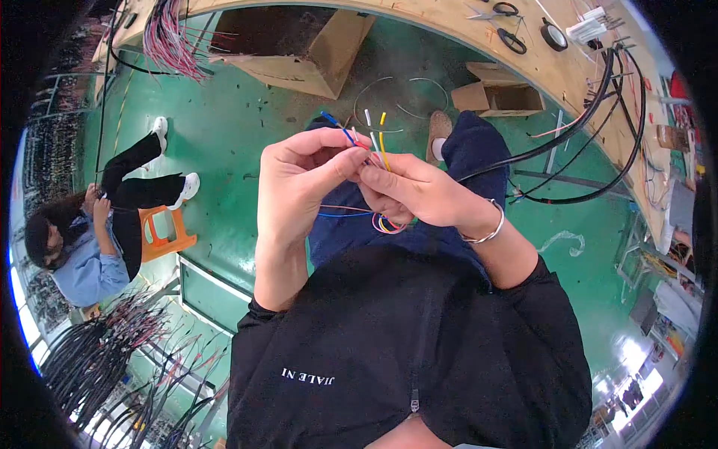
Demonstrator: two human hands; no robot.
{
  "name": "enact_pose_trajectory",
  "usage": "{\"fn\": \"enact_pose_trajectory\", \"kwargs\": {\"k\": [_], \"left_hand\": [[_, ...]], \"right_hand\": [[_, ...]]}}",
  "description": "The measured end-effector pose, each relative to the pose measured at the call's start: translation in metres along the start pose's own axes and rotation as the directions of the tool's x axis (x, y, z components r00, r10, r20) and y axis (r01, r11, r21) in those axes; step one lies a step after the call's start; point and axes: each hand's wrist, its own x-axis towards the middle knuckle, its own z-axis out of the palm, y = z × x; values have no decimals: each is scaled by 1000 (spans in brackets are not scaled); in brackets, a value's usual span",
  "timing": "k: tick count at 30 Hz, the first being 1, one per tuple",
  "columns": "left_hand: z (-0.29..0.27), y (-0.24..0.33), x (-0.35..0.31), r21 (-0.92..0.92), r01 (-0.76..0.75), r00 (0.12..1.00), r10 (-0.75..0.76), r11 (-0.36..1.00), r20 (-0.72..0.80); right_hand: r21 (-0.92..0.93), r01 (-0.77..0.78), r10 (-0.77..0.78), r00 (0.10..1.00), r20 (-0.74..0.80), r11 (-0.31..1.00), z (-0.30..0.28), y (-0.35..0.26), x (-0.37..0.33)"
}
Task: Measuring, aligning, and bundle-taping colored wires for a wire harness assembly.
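Note:
Both my hands meet above my lap, pinching a small bunch of thin coloured wires (382, 142). My left hand (303, 176) closes thumb against forefinger on the bunch, beside a blue wire end and a red one. From the other side my right hand (411, 187) grips the same wires, its thumb near my left fingertips. Yellow, white and blue ends point up and away from me. Below the fingers hangs a loop of mixed wires (389, 224). A thick black cable (523, 156) runs from near my right wrist toward the bench. The exact pinch point is hidden by my fingers.
A curved wooden bench (449, 26) carries scissors (511, 39) and black tape (553, 35). Cardboard boxes (299, 75) stand beneath it. At left, a seated person (90, 247) works beside an orange stool (164, 228). Bundled black cables (97, 359) fill the lower left.

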Motion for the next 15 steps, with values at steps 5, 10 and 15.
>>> {"fn": "enact_pose_trajectory", "kwargs": {"k": [5, 10, 15], "left_hand": [[1, -2, 0, -42, -23, 999, 21, 999, -39], [4, -6, -1, -46, -44, 993, 38, 998, -113], [8, -11, -2, -96, -97, 984, 81, 991, -157]], "right_hand": [[45, 142, -136, 983, -121, 989, 11, 15, -2], [-72, 428, -406, 773, -487, 901, 26, 31, -2], [-195, 406, -442, 706, -554, 893, 37, 34, 2]]}}
